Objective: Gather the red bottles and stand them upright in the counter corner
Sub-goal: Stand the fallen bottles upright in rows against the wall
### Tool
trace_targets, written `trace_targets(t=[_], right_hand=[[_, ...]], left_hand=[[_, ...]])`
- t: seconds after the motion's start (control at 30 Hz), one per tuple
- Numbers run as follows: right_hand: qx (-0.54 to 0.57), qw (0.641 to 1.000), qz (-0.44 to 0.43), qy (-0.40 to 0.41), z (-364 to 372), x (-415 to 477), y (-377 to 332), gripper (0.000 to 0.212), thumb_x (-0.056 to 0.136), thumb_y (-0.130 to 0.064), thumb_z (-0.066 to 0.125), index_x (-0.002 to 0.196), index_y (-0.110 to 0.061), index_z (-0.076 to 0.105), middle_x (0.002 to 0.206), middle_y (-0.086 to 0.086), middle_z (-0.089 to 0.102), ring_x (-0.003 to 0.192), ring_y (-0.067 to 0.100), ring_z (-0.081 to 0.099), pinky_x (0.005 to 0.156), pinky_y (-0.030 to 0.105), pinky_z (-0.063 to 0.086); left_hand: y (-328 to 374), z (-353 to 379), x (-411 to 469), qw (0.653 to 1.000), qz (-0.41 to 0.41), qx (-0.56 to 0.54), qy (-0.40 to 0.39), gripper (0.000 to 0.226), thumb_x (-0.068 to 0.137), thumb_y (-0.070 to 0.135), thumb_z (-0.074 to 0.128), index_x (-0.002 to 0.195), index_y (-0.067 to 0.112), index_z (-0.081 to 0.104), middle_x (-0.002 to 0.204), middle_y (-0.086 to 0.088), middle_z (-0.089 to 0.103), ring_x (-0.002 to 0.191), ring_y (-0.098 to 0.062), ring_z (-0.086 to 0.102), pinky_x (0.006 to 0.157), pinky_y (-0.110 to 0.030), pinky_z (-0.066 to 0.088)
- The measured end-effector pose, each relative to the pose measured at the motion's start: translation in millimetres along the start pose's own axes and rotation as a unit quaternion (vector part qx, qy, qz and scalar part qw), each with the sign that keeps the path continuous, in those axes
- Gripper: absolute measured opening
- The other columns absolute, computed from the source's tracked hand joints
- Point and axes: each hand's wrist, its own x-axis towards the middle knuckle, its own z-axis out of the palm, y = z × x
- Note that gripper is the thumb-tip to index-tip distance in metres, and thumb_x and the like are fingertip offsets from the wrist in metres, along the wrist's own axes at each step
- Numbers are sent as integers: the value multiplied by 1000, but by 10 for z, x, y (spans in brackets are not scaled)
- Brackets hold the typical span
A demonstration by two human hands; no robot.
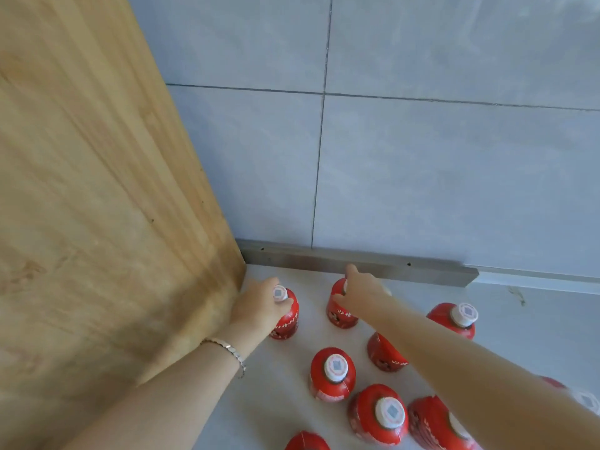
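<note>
Gripping the corner bottle (285, 315) around its neck, the left hand (256, 306) sits at that bottle's 9 o'clock, fingers curled shut on it just beside the wooden panel (107, 203). The right hand (358, 295) covers the top of the second bottle (341, 311) near the metal strip (357, 263), at 3 o'clock from the first, index finger out; grip cannot be told. More upright red bottles (332, 373) stand at 6 o'clock on the counter (279, 384); the right forearm hides some, and the frame edge cuts off others.

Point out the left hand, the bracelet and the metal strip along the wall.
left hand (256, 306), head view, back of the hand
bracelet (231, 350), head view, links over the wrist
metal strip (422, 271), head view, front face
</note>
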Motion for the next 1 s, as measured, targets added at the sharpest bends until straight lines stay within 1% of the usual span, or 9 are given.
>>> trace_targets(t=[0.13, 0.33, 0.43, 0.5, 0.6, 0.67, 0.73, 0.9, 1.0], right_hand=[[28, 998, -45, 23, -37, 223, -104, 38, 92, -35, 49, 121, -11, 47, 115, 13, 63, 105, 33, 61, 82, 38, 51], [46, 991, -116, 37, 16, 451, -422, 38, 93, -38, 48, 124, -16, 45, 115, 13, 61, 105, 34, 59, 80, 36, 48], [64, 988, -125, 58, 23, 541, -550, 36, 94, -38, 48, 123, -16, 45, 115, 13, 60, 102, 35, 59, 79, 36, 48], [79, 987, -122, 63, 91, 540, -577, 40, 91, -38, 53, 123, -17, 43, 116, 12, 56, 100, 35, 60, 78, 37, 50], [118, 990, -63, 35, 212, 503, -526, 65, 77, -39, 70, 129, -20, 36, 122, 11, 45, 103, 37, 60, 83, 40, 51], [158, 987, -33, 13, 272, 511, -485, 73, 73, -37, 74, 132, -20, 34, 124, 13, 44, 107, 37, 59, 90, 42, 50], [207, 978, -39, 13, 315, 551, -474, 72, 75, -28, 75, 135, -20, 36, 127, 15, 45, 110, 35, 58, 95, 41, 49], [275, 959, -57, 44, 438, 544, -483, 72, 77, -18, 75, 138, -23, 37, 131, 12, 45, 115, 30, 57, 98, 36, 46], [310, 948, -66, 7, 397, 498, -340, 77, 79, -17, 73, 144, -20, 31, 138, 8, 48, 120, 27, 55, 103, 36, 44]], left_hand=[[-46, 82, 159, 993, -1, -73, 97, 15, 85, 25, 60, 83, 13, 52, 89, -5, 58, 91, -28, 60, 67, -28, 39], [-157, -69, 725, 986, 18, -108, 123, 20, 83, 18, 63, 95, 2, 62, 98, -19, 64, 94, -33, 59, 76, -35, 45], [-243, -99, 827, 980, 31, -148, 127, 22, 80, 11, 67, 99, 1, 62, 99, -16, 62, 96, -28, 58, 78, -29, 43], [-299, -25, 781, 976, 24, -160, 149, 32, 76, 11, 72, 105, 3, 62, 100, -12, 56, 98, -25, 56, 82, -21, 39], [-318, 190, 629, 973, -17, -148, 174, 61, 70, 16, 79, 125, 11, 53, 108, -13, 47, 100, -25, 50, 85, -12, 32], [-301, 314, 587, 971, -30, -161, 174, 74, 71, 19, 79, 136, 14, 43, 114, -17, 51, 107, -28, 52, 92, -23, 39], [-275, 350, 592, 966, -34, -182, 179, 73, 76, 18, 75, 139, 16, 39, 121, -16, 54, 114, -28, 53, 98, -32, 42], [-317, 280, 637, 970, -25, -175, 166, 63, 80, 12, 70, 136, 15, 42, 130, -11, 55, 124, -26, 51, 105, -34, 40], [-311, 220, 640, 977, -38, -160, 133, 65, 80, 11, 70, 137, 13, 39, 135, -12, 52, 128, -28, 49, 108, -40, 40]])
